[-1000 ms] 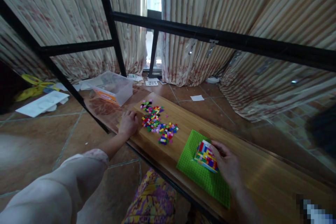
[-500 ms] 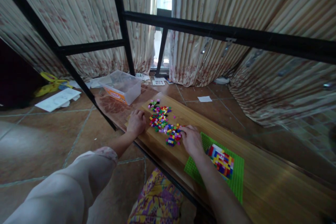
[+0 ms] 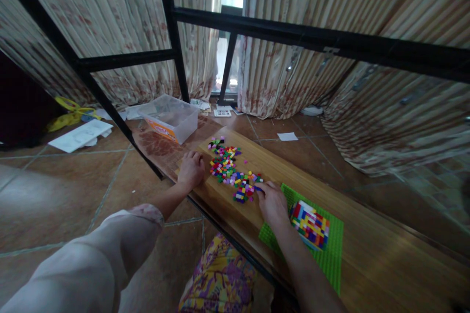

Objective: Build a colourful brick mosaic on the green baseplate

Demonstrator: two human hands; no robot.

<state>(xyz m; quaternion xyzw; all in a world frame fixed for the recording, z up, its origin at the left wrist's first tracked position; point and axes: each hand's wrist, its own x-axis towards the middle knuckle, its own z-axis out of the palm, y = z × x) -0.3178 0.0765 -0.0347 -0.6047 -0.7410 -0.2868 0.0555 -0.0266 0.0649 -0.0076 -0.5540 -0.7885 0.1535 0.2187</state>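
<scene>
Head view: near centre, we see the right hand (image 3: 273,202), fingers pinching a small blue plastic brick (image 3: 258,188) beside multicoloured loose plastic bricks (image 3: 224,164). The left hand (image 3: 191,169) lies curled on the brown wooden table (image 3: 382,254); whether gripping anything, we cannot tell. Lower right, a multicoloured brick block (image 3: 311,225) sits on a studded green baseplate (image 3: 335,257).

The baseplate (image 3: 334,257) is green, the loose bricks (image 3: 223,165) multicoloured, the curtains (image 3: 264,83) blotched reddish.
</scene>
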